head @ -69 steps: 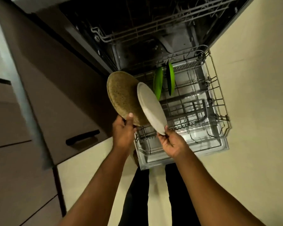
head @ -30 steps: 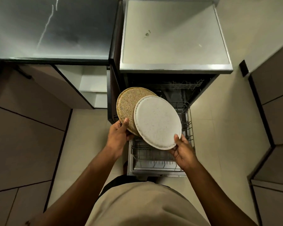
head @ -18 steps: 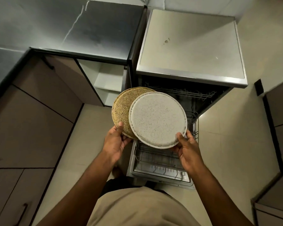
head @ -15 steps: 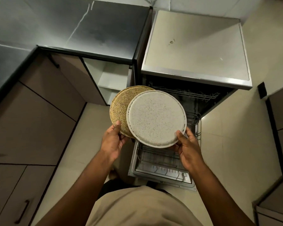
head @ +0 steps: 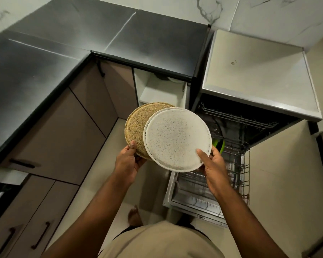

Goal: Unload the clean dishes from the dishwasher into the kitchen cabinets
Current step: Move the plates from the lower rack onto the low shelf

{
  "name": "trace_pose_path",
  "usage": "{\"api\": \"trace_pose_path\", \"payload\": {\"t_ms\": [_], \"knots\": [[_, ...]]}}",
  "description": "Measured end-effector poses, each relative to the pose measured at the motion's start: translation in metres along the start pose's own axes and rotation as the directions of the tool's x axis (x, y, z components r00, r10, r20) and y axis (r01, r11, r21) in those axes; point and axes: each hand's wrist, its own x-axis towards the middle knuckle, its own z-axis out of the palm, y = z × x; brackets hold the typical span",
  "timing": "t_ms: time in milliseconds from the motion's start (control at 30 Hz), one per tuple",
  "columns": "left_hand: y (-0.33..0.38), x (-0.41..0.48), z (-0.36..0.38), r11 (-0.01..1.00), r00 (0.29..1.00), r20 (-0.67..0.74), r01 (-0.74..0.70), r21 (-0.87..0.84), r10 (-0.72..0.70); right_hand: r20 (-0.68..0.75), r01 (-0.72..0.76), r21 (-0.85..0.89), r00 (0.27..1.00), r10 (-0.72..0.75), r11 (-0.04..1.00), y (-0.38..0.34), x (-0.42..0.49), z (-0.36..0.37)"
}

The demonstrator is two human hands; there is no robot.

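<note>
This is a home kitchen: an L-shaped dark countertop (head: 82, 53) runs along a marble-patterned wall (head: 250, 12), with taupe cabinet doors (head: 64, 131) and dark handles (head: 22, 163) beneath it. Beside the counter stands an open dishwasher (head: 255, 77), its lower rack (head: 237, 175) drawn out and a green plate (head: 222, 146) upright in it. An open cabinet (head: 160, 94) shows white shelves. A brown plate (head: 136, 123) and a white plate (head: 175, 136) are held above the pale floor (head: 287, 183) — where a bare foot (head: 134, 215) stands.

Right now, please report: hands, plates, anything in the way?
Left hand grips brown speckled plate. Right hand grips white speckled plate, overlapping it. Open cabinet ahead; nothing seen blocking.
</note>
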Motion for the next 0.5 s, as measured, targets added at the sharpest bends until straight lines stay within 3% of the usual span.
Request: {"api": "trace_pose_path", "payload": {"t_ms": [267,367,433,500], "knots": [[0.039,0.002,-0.063,1.0,0.999,-0.038,-0.012,-0.011,0.012,-0.01,0.024,-0.028,1.0,-0.024,0.999,0.018,-0.023,0.073],[0.046,0.006,-0.071,1.0,0.998,-0.056,0.0,-0.021,-0.001,-0.02,0.07,-0.248,0.997,-0.077,0.966,0.016,-0.026,0.085],[0.05,0.01,-0.073,0.999,0.997,-0.07,0.017,-0.035,-0.019,0.029,0.167,-0.455,0.984,-0.173,0.875,0.014,-0.024,0.09],[0.056,0.018,-0.072,0.998,0.996,-0.085,0.036,-0.05,-0.04,0.123,0.272,-0.555,0.961,-0.246,0.786,0.012,-0.017,0.094]]}}
